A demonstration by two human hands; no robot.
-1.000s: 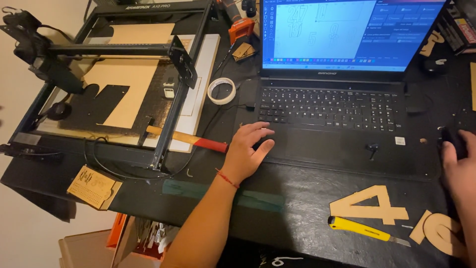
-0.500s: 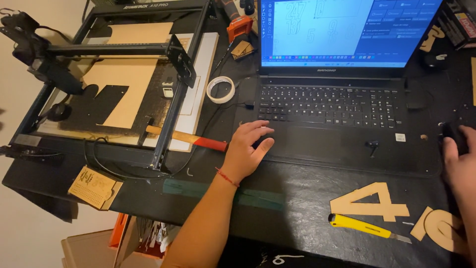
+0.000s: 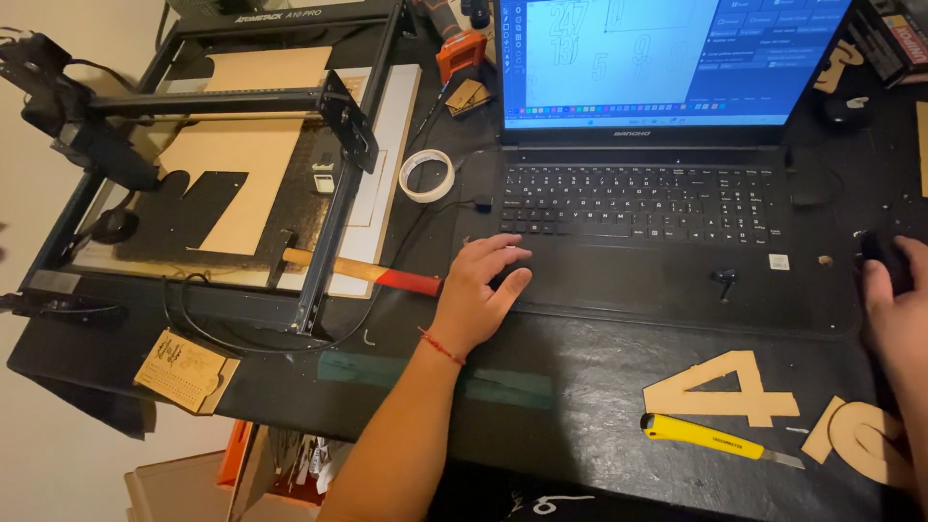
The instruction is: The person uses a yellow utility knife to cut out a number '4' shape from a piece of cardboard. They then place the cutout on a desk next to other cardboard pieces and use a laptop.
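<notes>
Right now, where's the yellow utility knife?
In the head view, the knife lies on the black table's near edge, lower right, just below the wooden number cutout, left of the right hand.

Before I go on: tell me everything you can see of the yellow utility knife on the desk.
The yellow utility knife lies flat on the black desk, near its front edge, at a slight slant. Its body looks like yellow plastic with dark print; a grey blade tip sticks out at its right end, so it is extended. It lies just below the wooden cut-out numeral, apparently not touching it. Neither hand touches it.
</notes>
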